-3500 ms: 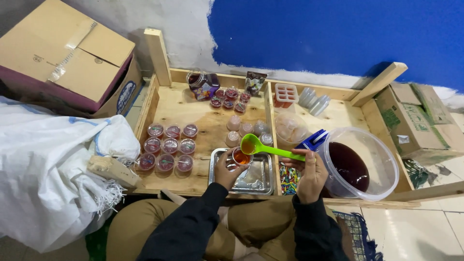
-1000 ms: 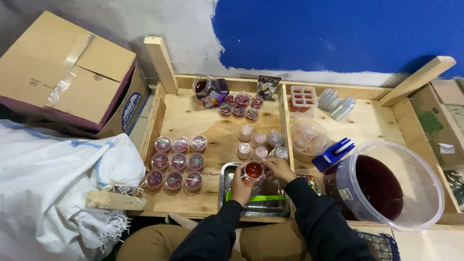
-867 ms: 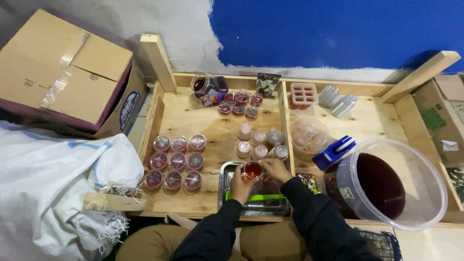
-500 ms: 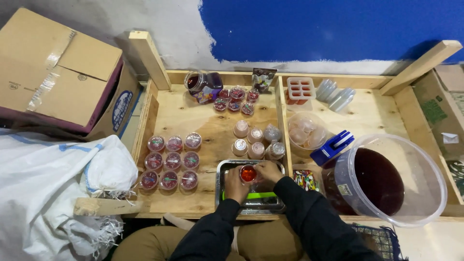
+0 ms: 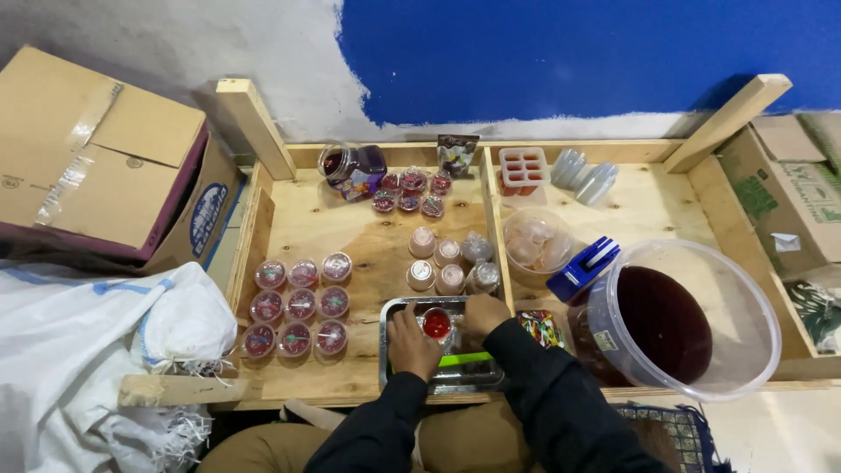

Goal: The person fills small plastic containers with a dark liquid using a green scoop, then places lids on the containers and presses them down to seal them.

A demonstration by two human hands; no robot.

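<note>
A small clear cup of red liquid (image 5: 436,323) stands in a metal tray (image 5: 442,377) at the near edge of a wooden work surface. My left hand (image 5: 409,341) and my right hand (image 5: 481,314) close on the cup from either side, fingers on its rim. A green ladle handle (image 5: 464,359) lies in the tray below the cup, partly hidden by my hands. Both forearms wear dark sleeves.
Several lidded red cups (image 5: 300,305) stand in rows at left. Empty upturned cups (image 5: 448,265) stand beyond the tray. A large clear bucket of dark red liquid (image 5: 679,320) stands at right, a blue holder (image 5: 582,270) beside it. A cardboard box (image 5: 105,162) and white sacks (image 5: 79,350) lie left.
The green ladle left my right hand and now lies in the tray. My right hand came over from the bucket side, and both hands now close on the filled cup.
</note>
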